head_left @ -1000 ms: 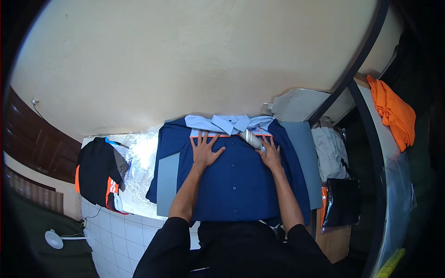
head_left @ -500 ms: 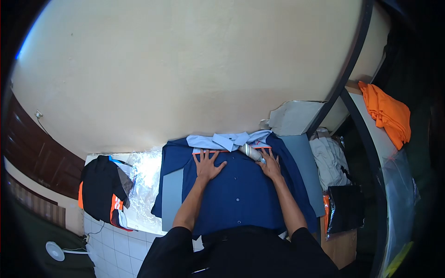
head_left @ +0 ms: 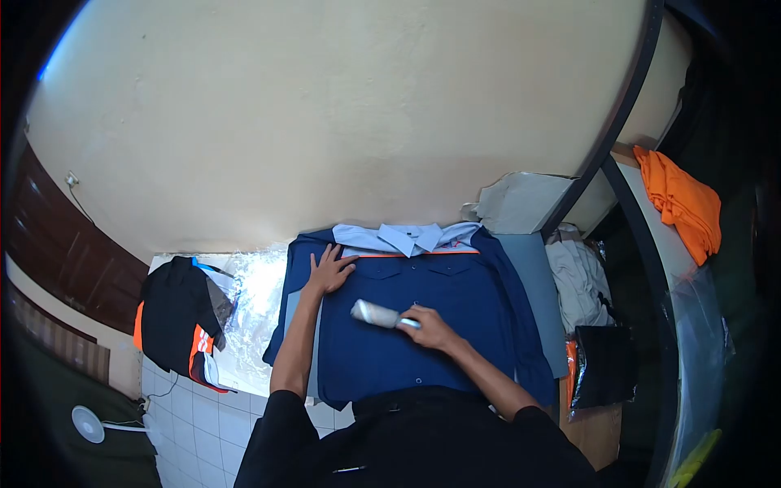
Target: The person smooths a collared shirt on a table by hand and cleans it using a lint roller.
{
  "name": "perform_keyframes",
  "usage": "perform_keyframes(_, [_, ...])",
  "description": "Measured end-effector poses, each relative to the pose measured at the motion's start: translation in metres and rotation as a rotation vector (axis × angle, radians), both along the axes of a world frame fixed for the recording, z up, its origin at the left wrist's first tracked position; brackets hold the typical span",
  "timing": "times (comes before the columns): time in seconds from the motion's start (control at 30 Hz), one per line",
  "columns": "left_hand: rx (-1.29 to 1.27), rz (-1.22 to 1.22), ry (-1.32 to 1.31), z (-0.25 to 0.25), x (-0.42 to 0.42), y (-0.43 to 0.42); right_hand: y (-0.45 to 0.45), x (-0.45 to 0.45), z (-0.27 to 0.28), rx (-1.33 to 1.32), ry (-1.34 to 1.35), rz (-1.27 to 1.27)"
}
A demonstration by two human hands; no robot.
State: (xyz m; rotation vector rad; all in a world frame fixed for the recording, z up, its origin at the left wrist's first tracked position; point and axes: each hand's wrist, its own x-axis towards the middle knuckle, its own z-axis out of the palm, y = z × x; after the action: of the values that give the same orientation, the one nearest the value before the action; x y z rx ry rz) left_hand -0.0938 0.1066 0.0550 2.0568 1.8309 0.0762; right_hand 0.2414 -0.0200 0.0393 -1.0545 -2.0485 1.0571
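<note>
Shirt (head_left: 374,354) front apparently being gone over with the roller (head_left: 376,314); mid-pass, by the look of it. Roller handle is being pinched between thumb and curled fingers of the right hand (head_left: 429,327), head being pointed to about 10 o'clock from it. Roller-to-cloth contact: can't tell. Shirt is being pressed by the left hand (head_left: 329,272), fingers spread, near 11 o'clock from the roller. Both hands are being kept over the shirt, collar (head_left: 409,239) at 12. Cloth being held taut, light even pressure being applied: probably what the next stroke calls for.
</note>
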Motion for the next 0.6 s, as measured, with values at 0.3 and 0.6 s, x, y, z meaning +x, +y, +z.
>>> perform_keyframes(0.3, [-0.247,0.111,-0.01,-0.006,-0.03,0.028,0.06,-0.08,-0.007,0.164,-0.165,-0.076])
perform_keyframes(0.6, [-0.436,0.152,-0.008,0.001,-0.033,0.053,0.021,-0.102,-0.013,0.233,-0.062,-0.032])
